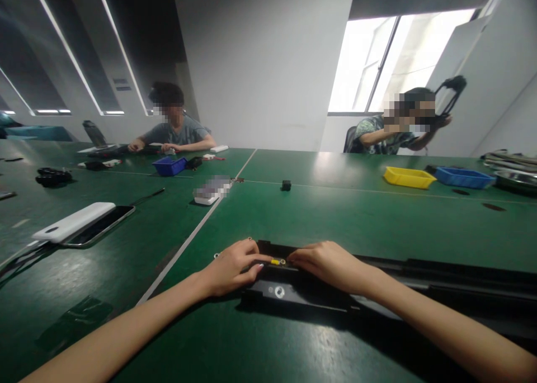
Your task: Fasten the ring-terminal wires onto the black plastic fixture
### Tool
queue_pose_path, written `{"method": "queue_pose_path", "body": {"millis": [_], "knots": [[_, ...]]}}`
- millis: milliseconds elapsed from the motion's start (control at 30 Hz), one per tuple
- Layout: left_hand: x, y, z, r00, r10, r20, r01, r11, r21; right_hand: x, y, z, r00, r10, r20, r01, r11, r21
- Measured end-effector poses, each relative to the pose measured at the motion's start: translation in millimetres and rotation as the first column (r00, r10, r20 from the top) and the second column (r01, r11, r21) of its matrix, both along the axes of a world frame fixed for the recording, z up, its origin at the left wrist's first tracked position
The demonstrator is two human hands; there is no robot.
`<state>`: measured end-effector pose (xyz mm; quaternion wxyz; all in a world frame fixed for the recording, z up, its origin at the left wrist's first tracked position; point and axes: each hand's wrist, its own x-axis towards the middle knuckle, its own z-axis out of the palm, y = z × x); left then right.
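Note:
A long black housing (310, 299) lies on the green table and runs off to the right. Inside its left end sits a small yellow piece (275, 261) beside a small ring-shaped metal part (283, 262). My left hand (235, 265) rests at that end, its index finger stretched out to the yellow piece and its thumb apart from it, holding nothing visible. From the right, my right hand (327, 263) reaches over the housing with its fingers pressed together near the ring part; whatever is between the fingertips is hidden. A round silver fitting (279, 292) shows on the housing's near side.
White power bank (79, 221) and phone (100, 226) with cables lie at left. Farther back are a blue bin (169, 166), a small black block (286, 185), a yellow tray (409, 177) and a blue tray (465, 177). Two people sit across the table (335, 215).

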<state>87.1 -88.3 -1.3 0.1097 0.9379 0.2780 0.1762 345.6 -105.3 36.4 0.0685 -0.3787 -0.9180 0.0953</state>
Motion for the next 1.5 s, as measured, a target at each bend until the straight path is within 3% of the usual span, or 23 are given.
{"method": "queue_pose_path", "body": {"millis": [1500], "knots": [[0.3,-0.3,1.2,1.0,-0.005,0.011,0.005,1.0,0.012,-0.6,-0.6,1.3,1.0,-0.004,-0.019,0.004,1.0,-0.011]]}}
